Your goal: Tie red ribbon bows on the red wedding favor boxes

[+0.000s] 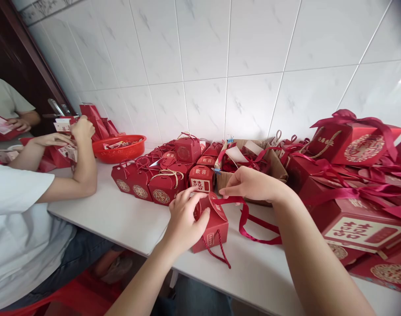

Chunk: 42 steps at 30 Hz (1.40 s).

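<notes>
A small red gift box (220, 228) stands on the white table in front of me, its rounded top flaps folded over. My left hand (186, 219) is closed around its left side, thumb along the near top edge. A dark red ribbon (242, 219) runs from the top of the box, and its loose length trails to the right on the table. My right hand (251, 182) pinches this ribbon just above the box, fingertips near the flaps. One twisted red cord handle (225, 260) hangs down the near face. The left fingertips are partly hidden behind the box.
Rows of finished red boxes (165, 188) stand behind to the left. An open cardboard carton (279, 164) holds ribbons and cards. Larger beribboned boxes (361, 232) are stacked at right. A red basin (119, 152) stands near a co-worker's hands (81, 131). The tiled wall (203, 52) bounds the table.
</notes>
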{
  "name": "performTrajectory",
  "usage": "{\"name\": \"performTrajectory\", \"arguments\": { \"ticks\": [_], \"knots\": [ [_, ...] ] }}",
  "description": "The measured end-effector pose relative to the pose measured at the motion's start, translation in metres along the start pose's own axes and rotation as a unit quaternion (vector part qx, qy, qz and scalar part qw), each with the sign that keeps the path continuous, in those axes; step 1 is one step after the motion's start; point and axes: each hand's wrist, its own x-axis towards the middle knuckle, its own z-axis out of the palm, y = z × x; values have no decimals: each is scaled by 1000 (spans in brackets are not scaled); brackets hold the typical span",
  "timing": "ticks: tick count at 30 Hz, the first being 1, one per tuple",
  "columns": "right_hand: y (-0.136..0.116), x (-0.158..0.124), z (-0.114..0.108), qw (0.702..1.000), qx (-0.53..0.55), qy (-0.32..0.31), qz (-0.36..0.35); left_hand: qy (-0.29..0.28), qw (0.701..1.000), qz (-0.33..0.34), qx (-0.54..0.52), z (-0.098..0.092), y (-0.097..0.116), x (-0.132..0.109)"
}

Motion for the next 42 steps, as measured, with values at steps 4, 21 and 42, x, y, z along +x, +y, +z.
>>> {"name": "performTrajectory", "arguments": {
  "ticks": [4, 21, 42],
  "knots": [
    [1, 0, -1, 1000, -2, 6, 6, -3, 1000, -2, -8, 0, 1, 4],
    [0, 9, 7, 999, 2, -21, -32, -34, 996, -9, -77, 2, 8, 3],
    [1, 14, 17, 948, 245, -8, -203, 76, 971, -64, -217, -41, 6, -1]
  ]
}}
